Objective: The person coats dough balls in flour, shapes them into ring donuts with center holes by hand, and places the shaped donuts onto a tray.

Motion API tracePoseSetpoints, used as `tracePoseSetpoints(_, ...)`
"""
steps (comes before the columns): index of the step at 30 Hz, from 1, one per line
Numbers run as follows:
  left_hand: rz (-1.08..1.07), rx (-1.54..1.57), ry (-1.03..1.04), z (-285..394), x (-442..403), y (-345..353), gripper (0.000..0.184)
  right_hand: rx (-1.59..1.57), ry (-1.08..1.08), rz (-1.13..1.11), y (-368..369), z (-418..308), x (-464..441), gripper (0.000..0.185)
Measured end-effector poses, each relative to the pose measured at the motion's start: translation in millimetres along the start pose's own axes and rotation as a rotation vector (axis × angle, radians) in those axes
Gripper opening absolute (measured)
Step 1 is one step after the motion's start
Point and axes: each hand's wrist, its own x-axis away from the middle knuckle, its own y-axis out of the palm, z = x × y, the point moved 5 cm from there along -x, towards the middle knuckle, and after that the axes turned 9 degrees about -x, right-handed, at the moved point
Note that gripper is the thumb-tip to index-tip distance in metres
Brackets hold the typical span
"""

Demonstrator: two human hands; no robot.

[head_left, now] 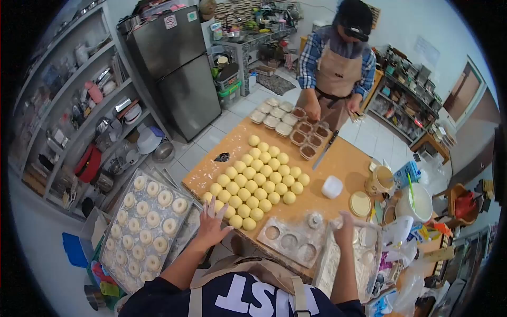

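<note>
Evidently, the shaping of dough is judged to be only partly done. At the left of the frame, pale, floured, ring-shaped dough pieces (165, 194) are laid out in rows on a large rectangular metal tray (156, 216), and these are taken as finished. At the centre, a larger batch of smooth, round, pale yellow dough balls (259, 179) is set close together on the light brown wooden desk (343, 164); no hole is seen in any of them, so this portion is assessed as outstanding.

The left hand (211, 227) is held at the near left edge of the batch, in the lower centre-left. Its fingers are spread wide apart and nothing is gripped; whether a ball is touched cannot be determined. The right hand (344, 227) is placed at the lower right, over the far edge of a flour-coated shallow metal tray (378, 245). Its fingers are indistinct, and neither their spread nor any grip can be confirmed.

Between the hands, a floured rectangular board with three round wells (293, 227) is noted. At the top of the frame, clear containers with brown filling (303, 129) are attended to by a co-worker (338, 74).
</note>
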Motion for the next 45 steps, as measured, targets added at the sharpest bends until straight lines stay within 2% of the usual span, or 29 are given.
tracePoseSetpoints(1, -0.003, -0.013, -0.013, -14.5, -4.7, 0.2, 0.079, -0.038, -0.115, -0.036, 25.1, -20.0, -15.6, 0.054)
tracePoseSetpoints(5, 0.028, 0.039, -0.076, -63.1, -17.3, -8.3, 0.077, -0.244, -0.215, -0.293, 123.9, -113.9, -84.1, 0.046)
tracePoseSetpoints(10, 0.12, 0.152, -0.127, -117.1, -26.9, -15.2, 0.071, -0.192, -0.406, -0.456, 238.4, -180.8, -173.0, 0.042)
tracePoseSetpoints(15, 0.131, 0.212, -0.154, -155.6, -25.5, -10.4, 0.068, -0.037, -0.346, -0.481, 328.7, -195.6, -256.6, 0.044)
tracePoseSetpoints(18, 0.176, 0.195, -0.149, -171.0, -24.0, -11.2, 0.064, 0.116, -0.275, -0.449, 353.4, -208.0, -282.8, 0.045)
tracePoseSetpoints(21, 0.174, 0.238, -0.178, -184.6, -21.5, -10.7, 0.065, 0.23, -0.294, -0.394, 385.3, -198.1, -302.2, 0.039)
tracePoseSetpoints(23, 0.168, 0.249, -0.188, -191.2, -21.5, -12.4, 0.066, 0.289, -0.301, -0.438, 401.5, -187.7, -310.3, 0.044)
tracePoseSetpoints(27, 0.151, 0.254, -0.206, -200.8, -22.6, -5.3, 0.069, 0.334, -0.193, -0.58, 409.1, -185.9, -323.8, 0.05)
tracePoseSetpoints(30, 0.146, 0.302, -0.194, -200.1, -29.6, -7.8, 0.068, 0.403, -0.195, -0.645, 408.6, -193.1, -327.9, 0.051)
tracePoseSetpoints(33, 0.181, 0.332, -0.168, -196.5, -34.3, -5.2, 0.067, 0.404, -0.274, -0.576, 395.2, -205.2, -327.5, 0.034)
tracePoseSetpoints(35, 0.169, 0.315, -0.149, -192.1, -38.0, -9.2, 0.067, 0.331, -0.318, -0.514, 381.6, -215.9, -330.7, 0.035)
tracePoseSetpoints(39, 0.142, 0.296, -0.076, -176.5, -48.9, -11.9, 0.068, 0.063, -0.351, -0.286, 304.7, -256.4, -314.0, 0.04)
tracePoseSetpoints(44, 0.182, 0.35, 0.075, -147.2, -67.3, -13.7, 0.069, -0.183, -0.213, -0.298, 226.2, -206.1, -233.4, 0.055)
tracePoseSetpoints(45, 0.195, 0.347, 0.118, -137.8, -70.8, -15.2, 0.069, -0.203, -0.151, -0.304, 205.3, -196.1, -205.7, 0.053)
